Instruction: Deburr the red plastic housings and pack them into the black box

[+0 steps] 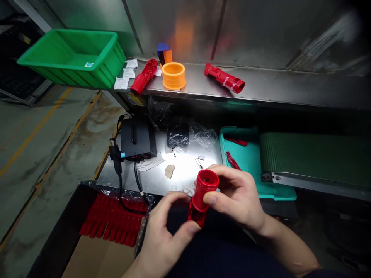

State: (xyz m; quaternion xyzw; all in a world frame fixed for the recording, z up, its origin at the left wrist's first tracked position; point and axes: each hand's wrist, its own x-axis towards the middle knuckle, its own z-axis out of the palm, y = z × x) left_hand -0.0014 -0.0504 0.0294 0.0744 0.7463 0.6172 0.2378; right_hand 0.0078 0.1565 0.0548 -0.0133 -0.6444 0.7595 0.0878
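Observation:
A red moulded plastic tube (205, 189) with an open round end and a wider, ribbed lower part is held in front of me. My right hand (236, 197) wraps its fingers and thumb around the tube's upper barrel. My left hand (165, 235) pinches the ribbed lower part between thumb and fingers. The hands hide much of the lower part. Beneath the hands lies a dark lap or apron (220, 239). A small white scrap (189, 189) rests on the steel bench just behind the tube.
A steel bench (185, 170) holds a black box device (137, 139) with cables, plastic bags and a teal tray (246, 154) of red pieces. At left, an open box (113, 220) holds red parts. Above, a steel shelf (261, 87) bears red parts, an orange ring and papers. A green crate (72, 56) sits beyond.

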